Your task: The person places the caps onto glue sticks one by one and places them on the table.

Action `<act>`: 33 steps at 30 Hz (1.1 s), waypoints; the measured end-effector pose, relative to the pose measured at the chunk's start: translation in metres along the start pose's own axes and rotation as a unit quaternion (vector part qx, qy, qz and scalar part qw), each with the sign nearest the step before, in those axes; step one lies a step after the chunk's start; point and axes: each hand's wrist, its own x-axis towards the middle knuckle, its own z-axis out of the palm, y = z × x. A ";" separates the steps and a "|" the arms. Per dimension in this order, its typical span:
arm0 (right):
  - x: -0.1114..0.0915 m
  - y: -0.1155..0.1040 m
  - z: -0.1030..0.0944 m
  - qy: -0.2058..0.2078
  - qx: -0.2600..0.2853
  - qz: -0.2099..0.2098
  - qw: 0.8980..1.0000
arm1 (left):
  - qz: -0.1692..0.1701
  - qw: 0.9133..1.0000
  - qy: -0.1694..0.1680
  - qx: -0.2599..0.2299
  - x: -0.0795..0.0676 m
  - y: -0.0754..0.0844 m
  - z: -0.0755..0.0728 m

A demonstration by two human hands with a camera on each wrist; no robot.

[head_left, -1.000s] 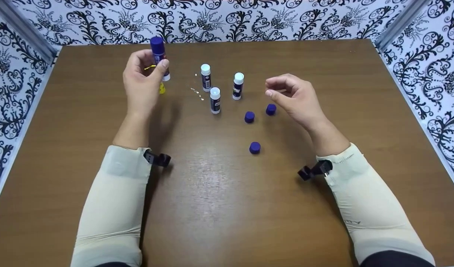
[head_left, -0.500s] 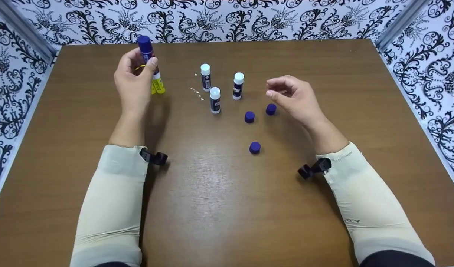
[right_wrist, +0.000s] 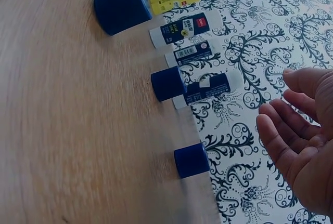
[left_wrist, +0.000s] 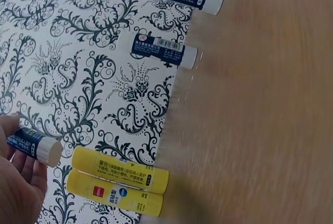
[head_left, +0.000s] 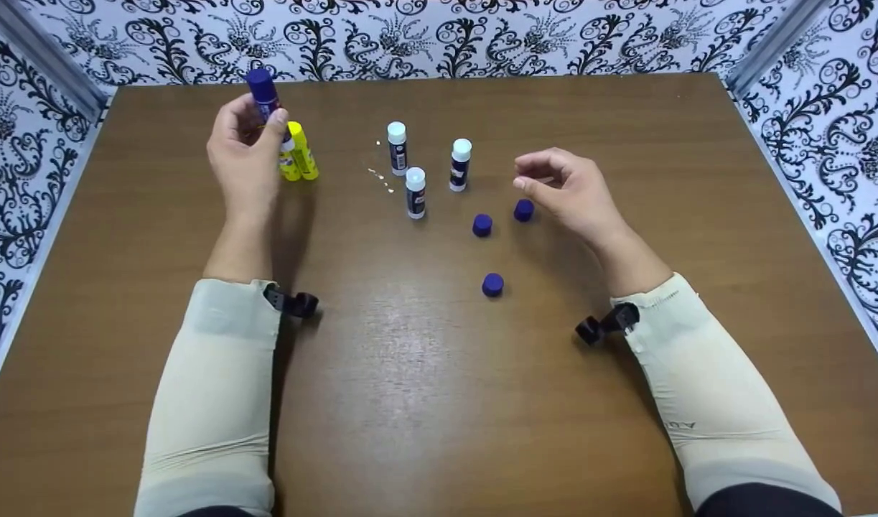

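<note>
My left hand point(head_left: 246, 169) grips a dark blue glue stick point(head_left: 264, 92) with its blue cap on, upright at the table's back left. In the left wrist view the white base of this glue stick point(left_wrist: 47, 150) pokes out past the fingers. Just right of that hand, two yellow glue sticks point(head_left: 304, 152) stand side by side, one partly hidden behind the held stick. My right hand point(head_left: 571, 190) hovers over the right side, fingers loosely curled around nothing. Nearest to it is a blue cap point(head_left: 523, 210).
Three glue sticks without blue caps, one at the front point(head_left: 416, 194), one behind point(head_left: 398, 151) and one to the right point(head_left: 460, 165), stand mid-table. Two more caps, one nearer point(head_left: 492, 285) and one farther point(head_left: 482, 225), lie before them. White crumbs point(head_left: 380, 177) dot the wood. Patterned walls border the table.
My left hand has shifted left with the blue glue stick, bringing the yellow glue sticks into view from behind it. The right hand stays almost still.
</note>
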 end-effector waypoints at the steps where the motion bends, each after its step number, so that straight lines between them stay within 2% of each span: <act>1: 0.000 0.000 0.000 -0.001 0.000 0.000 1.000 | 0.000 1.000 0.005 0.002 0.000 0.000 -0.001; 9: 0.001 0.005 0.000 -0.001 0.000 -0.002 1.000 | -0.007 0.999 0.031 -0.009 0.006 -0.001 -0.009; 20: 0.004 0.007 0.000 -0.003 -0.016 -0.003 1.000 | -0.003 0.999 0.054 -0.001 0.017 -0.013 -0.024; 33: 0.003 0.010 -0.001 -0.016 -0.028 0.009 0.999 | -0.053 0.995 0.077 0.041 0.023 -0.031 -0.034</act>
